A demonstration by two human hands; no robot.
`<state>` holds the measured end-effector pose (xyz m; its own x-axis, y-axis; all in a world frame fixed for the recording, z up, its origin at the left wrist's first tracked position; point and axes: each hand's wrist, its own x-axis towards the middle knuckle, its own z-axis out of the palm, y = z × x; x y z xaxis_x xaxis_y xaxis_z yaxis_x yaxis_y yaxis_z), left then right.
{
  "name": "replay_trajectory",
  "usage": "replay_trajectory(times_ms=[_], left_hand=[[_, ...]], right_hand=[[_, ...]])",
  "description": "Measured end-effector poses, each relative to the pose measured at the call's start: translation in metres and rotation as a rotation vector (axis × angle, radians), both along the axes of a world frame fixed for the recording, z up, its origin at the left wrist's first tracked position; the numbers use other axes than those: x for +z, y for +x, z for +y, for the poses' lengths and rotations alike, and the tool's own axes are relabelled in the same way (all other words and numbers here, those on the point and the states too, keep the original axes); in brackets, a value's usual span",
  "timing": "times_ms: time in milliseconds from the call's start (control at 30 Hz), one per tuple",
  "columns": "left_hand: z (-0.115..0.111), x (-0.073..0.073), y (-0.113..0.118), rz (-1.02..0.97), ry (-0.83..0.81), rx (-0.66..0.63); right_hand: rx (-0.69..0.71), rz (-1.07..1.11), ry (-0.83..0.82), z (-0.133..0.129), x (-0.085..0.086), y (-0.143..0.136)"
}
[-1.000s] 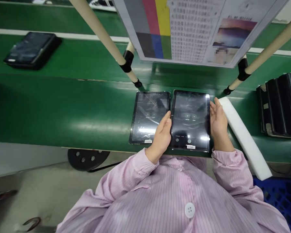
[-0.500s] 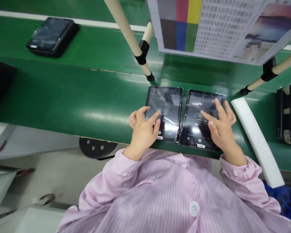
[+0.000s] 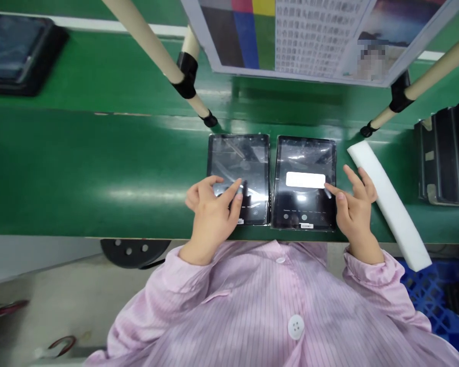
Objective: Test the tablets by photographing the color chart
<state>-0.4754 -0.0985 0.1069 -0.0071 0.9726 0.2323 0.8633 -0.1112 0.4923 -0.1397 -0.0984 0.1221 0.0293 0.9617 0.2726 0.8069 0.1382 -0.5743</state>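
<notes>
Two dark tablets lie side by side on the green bench, a narrow gap between them. Over the lower left part of the left tablet (image 3: pixel 248 158) is my left hand (image 3: pixel 214 211), fingers apart, index fingertip at the screen. The right tablet (image 3: pixel 302 158) shows a white box at mid-screen and round icons near its lower edge. My right hand (image 3: pixel 355 209) is at that tablet's right edge, its index finger extended to the white box's right end and the other fingers spread. Neither hand holds anything. Whether the fingertips touch the glass, I cannot tell.
A white foam strip (image 3: pixel 390 204) lies slanted right of my right hand. Dark cases (image 3: pixel 449 153) stand at the far right. Pale poles (image 3: pixel 149 43) flank a printed chart (image 3: pixel 313 38) above the bench (image 3: pixel 80 168). A dark device stack (image 3: pixel 19 53) sits back left.
The view has shifted. A white box has appeared on the right tablet. My right hand has moved from over that tablet toward its right edge; my left hand remains over the left one.
</notes>
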Motion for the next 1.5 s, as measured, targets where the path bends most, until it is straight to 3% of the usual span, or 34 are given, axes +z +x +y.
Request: replay_trajectory(times_ms=[133, 333, 500, 567, 667, 767, 900, 1033, 1200, 1333, 1500], left_hand=[[0.000, 0.002, 0.009, 0.018, -0.019, 0.002], [0.006, 0.005, 0.021, 0.084, -0.069, -0.055], [0.011, 0.004, 0.026, 0.056, -0.149, -0.080], [0.007, 0.005, 0.030, -0.070, -0.156, -0.124], [-0.001, 0.007, 0.047, -0.405, -0.273, -0.297], [0.002, 0.006, 0.074, -0.656, -0.447, -0.378], [0.024, 0.001, 0.104, -0.771, -0.506, -0.248], [0.040, -0.001, 0.117, -0.800, -0.536, -0.182], [0.033, -0.010, 0.128, -0.868, -0.503, -0.202], [0.027, -0.016, 0.138, -0.914, -0.471, -0.131], [0.025, -0.003, 0.138, -0.982, -0.449, -0.073]], right_hand=[[0.020, 0.028, -0.040, 0.003, -0.004, 0.000], [-0.033, 0.208, 0.084, 0.004, -0.001, 0.005], [-0.123, 0.363, 0.015, 0.008, -0.011, 0.012], [-0.182, 0.462, -0.076, 0.011, -0.021, 0.013], [-0.246, 0.778, -0.208, 0.016, -0.034, 0.012], [-0.256, 0.942, -0.193, 0.024, -0.043, 0.008], [-0.205, 0.960, -0.146, 0.032, -0.048, 0.005], [-0.161, 0.914, -0.138, 0.033, -0.052, 0.012], [-0.190, 0.919, -0.132, 0.033, -0.054, 0.021], [-0.175, 0.927, -0.128, 0.035, -0.056, 0.025], [-0.185, 0.928, -0.114, 0.027, -0.039, 0.016]])
